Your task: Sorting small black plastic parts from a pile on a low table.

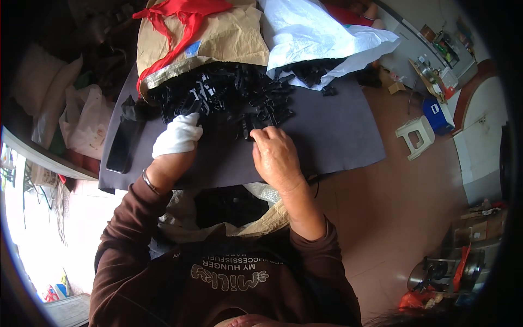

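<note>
My left hand (177, 135), in a white glove, is curled closed at the near edge of a heap of small black plastic parts (229, 95); whether it actually grips one I cannot tell, since the fingers are tucked under. My right hand (275, 155) is bare, its fingers bent down and pinched on one black part (251, 126) just beyond its fingertips. The heap lies straight ahead of both hands on the dark mat covering the bench (338, 131), spilling from a brown sack (218, 38) beyond the left hand and a white bag (321, 38) beyond the right. Left of the gloved hand a flat black tray (122, 143) lies on the mat. A white stool (417, 136) stands on the floor far to the right.
</note>
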